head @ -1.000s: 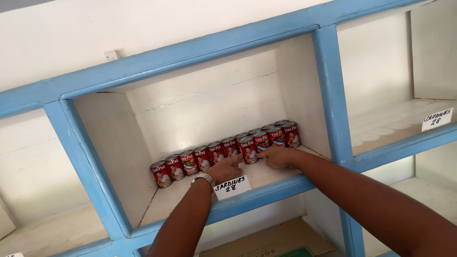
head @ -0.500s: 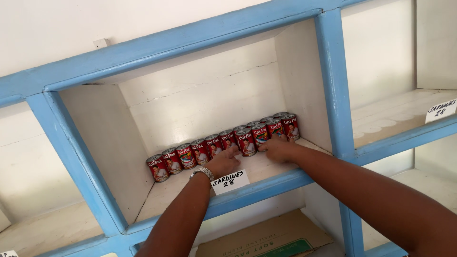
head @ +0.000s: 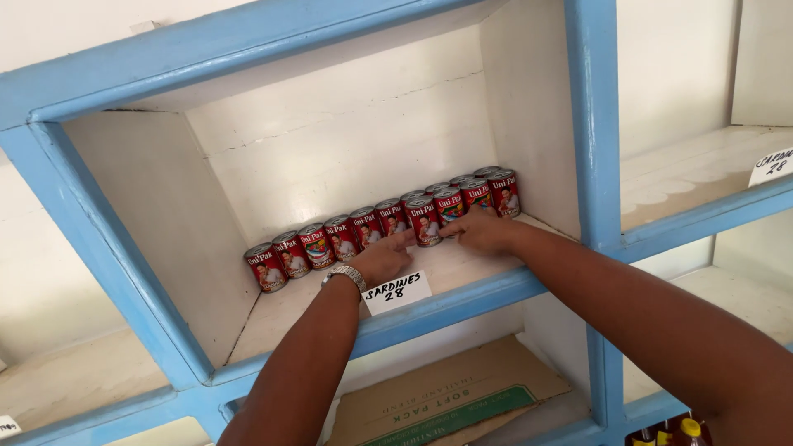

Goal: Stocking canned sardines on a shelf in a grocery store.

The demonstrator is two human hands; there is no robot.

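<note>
A row of several small red cans (head: 340, 239) runs along the back of a white shelf compartment with a blue frame (head: 446, 310). One red can (head: 426, 220) stands slightly in front of the row. My left hand (head: 382, 258), with a metal watch (head: 347, 275) on its wrist, touches this can from the left with its fingertips. My right hand (head: 486, 231) presses against it from the right. Both hands rest low on the shelf board, and the can stays upright between them.
A white paper label (head: 397, 291) hangs on the shelf's front edge below my hands. A flattened cardboard box (head: 446, 403) lies in the compartment underneath. The right compartment has another paper label (head: 772, 168). Bottles with yellow caps (head: 679, 431) show at the bottom right.
Both hands stay at the same red can in the row. The view has drifted a little, so the shelf sits lower and further left in the picture.
</note>
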